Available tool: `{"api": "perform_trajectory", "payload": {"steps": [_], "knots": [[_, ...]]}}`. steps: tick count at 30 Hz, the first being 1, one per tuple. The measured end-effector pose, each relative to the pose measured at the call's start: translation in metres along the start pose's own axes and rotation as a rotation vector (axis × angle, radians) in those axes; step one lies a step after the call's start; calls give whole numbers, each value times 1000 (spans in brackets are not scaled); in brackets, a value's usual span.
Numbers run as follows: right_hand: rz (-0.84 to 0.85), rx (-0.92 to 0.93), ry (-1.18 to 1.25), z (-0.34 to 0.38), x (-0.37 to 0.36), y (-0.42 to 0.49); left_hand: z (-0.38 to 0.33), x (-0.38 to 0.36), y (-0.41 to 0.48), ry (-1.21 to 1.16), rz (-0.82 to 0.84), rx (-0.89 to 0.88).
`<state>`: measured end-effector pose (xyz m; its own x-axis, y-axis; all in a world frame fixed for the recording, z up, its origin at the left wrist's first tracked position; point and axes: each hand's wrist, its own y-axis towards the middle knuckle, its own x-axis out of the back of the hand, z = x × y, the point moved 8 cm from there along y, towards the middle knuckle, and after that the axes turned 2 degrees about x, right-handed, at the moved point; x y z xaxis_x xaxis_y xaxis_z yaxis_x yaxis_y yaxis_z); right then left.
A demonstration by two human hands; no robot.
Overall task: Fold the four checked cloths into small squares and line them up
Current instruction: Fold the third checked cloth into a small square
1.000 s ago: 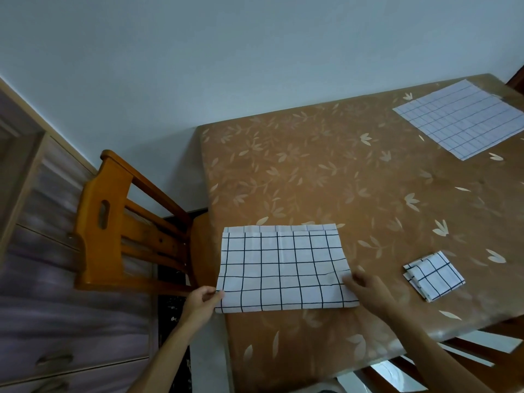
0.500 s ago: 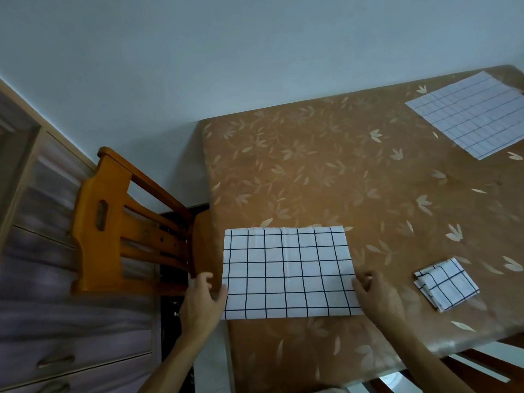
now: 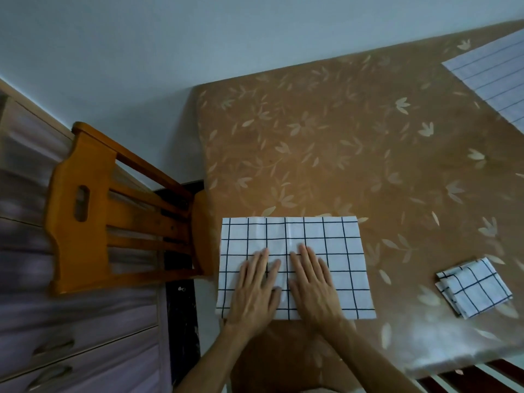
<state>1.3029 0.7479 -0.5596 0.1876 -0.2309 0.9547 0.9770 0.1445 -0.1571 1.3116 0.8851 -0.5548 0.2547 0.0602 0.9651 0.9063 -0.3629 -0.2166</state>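
While sheeted in glossy brown leaf-print and probably slick: counter (image 3: pixel 326 143), broad, carrying the three cloths in view. Far right, cut off by the frame edge, lying flat and unfolded: large checked cloth (image 3: pixel 499 80), well apart from the others. At the near left corner, right at the counter's left edge: half-folded cloth (image 3: pixel 320 231), a rectangle with its long axis running left to right, long sides parallel to the near counter edge, faint creases up the middle. Likely light, thin and limp, with no stiffness of its own, and apt to slide on the glossy cover; best taken by pinching both corners of one short side and carrying that side across to the other, halving the long axis. Near right, clear of the rectangle: small folded square (image 3: pixel 476 287), turned a little askew, layered edges showing along its left. Laid palm-down side by side on the rectangle's near middle, fingers straight and pointing away, grasping nothing: left hand (image 3: pixel 253 290) and right hand (image 3: pixel 313 285), thumbs close together. Fourth cloth not in view.
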Motion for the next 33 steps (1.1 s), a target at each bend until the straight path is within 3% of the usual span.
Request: {"api": "perform_trajectory", "payload": {"steps": [8, 13, 20, 24, 28, 33], "knots": [[-3, -12, -41, -22, 6, -1, 18, 1, -3, -15, 55, 26], [6, -111, -49, -55, 14, -4, 23, 7, -3, 12, 60, 45], [66, -103, -78, -49, 24, -2, 19, 17, -4, -1, 46, 8], [-31, -56, 101, -48, 53, -13, -7, 31, -11, -45, -51, -100], [-77, 118, 152, -62, 65, -61, -49, 32, -29, -161, -122, -223], [-54, -30, 129, -95, 53, -98, -80, 24, -41, -156, -101, -289]]}}
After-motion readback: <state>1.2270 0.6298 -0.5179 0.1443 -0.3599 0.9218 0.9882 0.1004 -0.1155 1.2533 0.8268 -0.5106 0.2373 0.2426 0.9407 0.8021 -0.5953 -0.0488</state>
